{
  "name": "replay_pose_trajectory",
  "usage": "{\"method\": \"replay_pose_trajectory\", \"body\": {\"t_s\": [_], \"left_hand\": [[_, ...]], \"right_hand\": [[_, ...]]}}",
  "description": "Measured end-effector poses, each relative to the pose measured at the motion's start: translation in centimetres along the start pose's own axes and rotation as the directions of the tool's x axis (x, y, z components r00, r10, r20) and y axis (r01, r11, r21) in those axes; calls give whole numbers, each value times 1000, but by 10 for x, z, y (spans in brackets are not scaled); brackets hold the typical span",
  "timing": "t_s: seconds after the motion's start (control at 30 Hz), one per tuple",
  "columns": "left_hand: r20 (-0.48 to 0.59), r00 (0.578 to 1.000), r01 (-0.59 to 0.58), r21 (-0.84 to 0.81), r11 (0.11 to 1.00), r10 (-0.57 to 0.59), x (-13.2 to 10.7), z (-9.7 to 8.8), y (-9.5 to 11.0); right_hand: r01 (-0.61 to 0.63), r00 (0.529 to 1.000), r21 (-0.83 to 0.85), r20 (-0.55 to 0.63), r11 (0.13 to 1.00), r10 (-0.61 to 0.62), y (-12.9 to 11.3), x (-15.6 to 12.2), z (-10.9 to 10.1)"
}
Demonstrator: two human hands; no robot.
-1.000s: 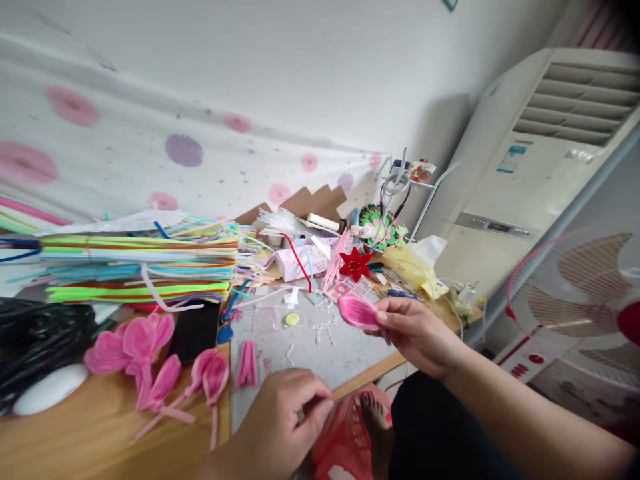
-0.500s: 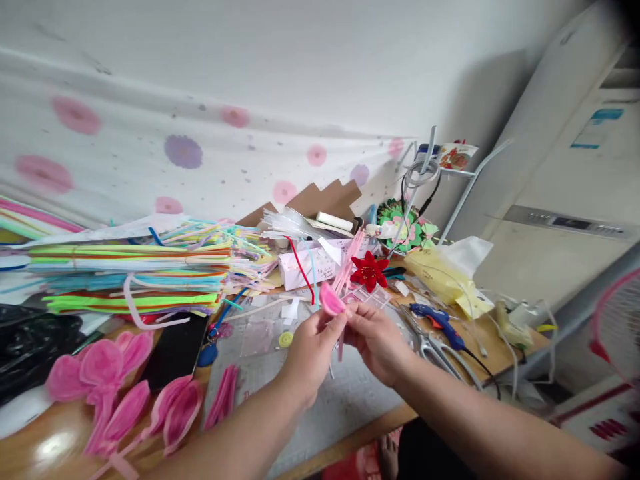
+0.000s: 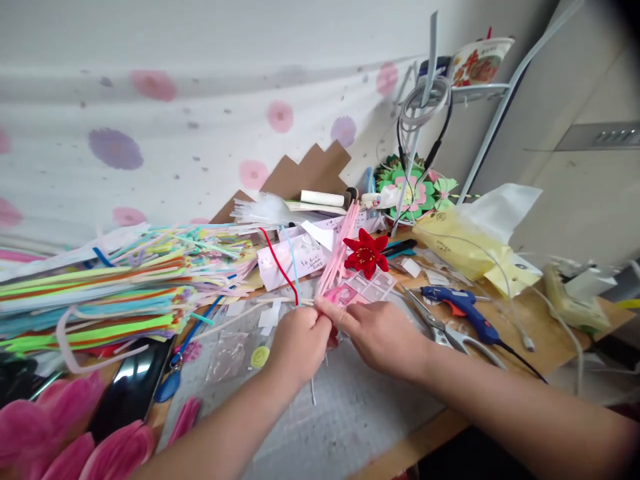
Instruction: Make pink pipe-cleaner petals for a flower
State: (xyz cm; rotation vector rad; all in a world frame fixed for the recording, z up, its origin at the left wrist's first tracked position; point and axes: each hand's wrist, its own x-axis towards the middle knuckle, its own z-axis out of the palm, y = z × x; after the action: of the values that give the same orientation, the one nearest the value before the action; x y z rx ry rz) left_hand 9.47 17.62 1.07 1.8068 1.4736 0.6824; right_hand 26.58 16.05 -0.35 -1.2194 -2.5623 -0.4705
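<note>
My left hand [image 3: 303, 341] is closed in a pinch, and my right hand [image 3: 377, 333] meets it above the grey work mat. Between them is a pink chenille petal [image 3: 338, 293], mostly covered by my fingers; only its upper part shows. Just beyond stands a bundle of pale pink pipe cleaners [image 3: 343, 250], with a red chenille flower [image 3: 367, 253] to its right. Bright pink finished petals [image 3: 115, 450] lie at the lower left, partly cut off by the frame. Beside my left forearm is a small bunch of pink pipe cleaners [image 3: 185, 419].
Bundles of coloured pipe cleaners [image 3: 100, 293] fill the left side, with a black phone [image 3: 133, 383] in front. To the right lie scissors [image 3: 440, 330], a blue glue gun [image 3: 463, 310] and a yellow package [image 3: 455, 237]. A metal rack [image 3: 487, 90] rises behind.
The view has moved closer and shifted to the right. The pink petal, plainly visible earlier above my fingers, is now lower and largely covered by them. My right fingers now reach across toward the left hand.
</note>
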Motion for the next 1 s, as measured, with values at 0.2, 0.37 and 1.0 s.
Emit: {"method": "replay_pose_trajectory", "body": {"t_s": [0.2,0.37,1.0], "left_hand": [[183,978,173,-441,880,-101,-3,3,18],[205,971,217,-544,811,-122,-13,-6,19],[288,953,286,-749,598,-95,-77,-30,-12]], "right_hand": [[-65,998,-76,5,995,66,4,-3,-3],[-92,996,-81,-15,993,91,0,-4,-5],[139,988,-110,-56,984,-146,-31,-12,-9]]}}
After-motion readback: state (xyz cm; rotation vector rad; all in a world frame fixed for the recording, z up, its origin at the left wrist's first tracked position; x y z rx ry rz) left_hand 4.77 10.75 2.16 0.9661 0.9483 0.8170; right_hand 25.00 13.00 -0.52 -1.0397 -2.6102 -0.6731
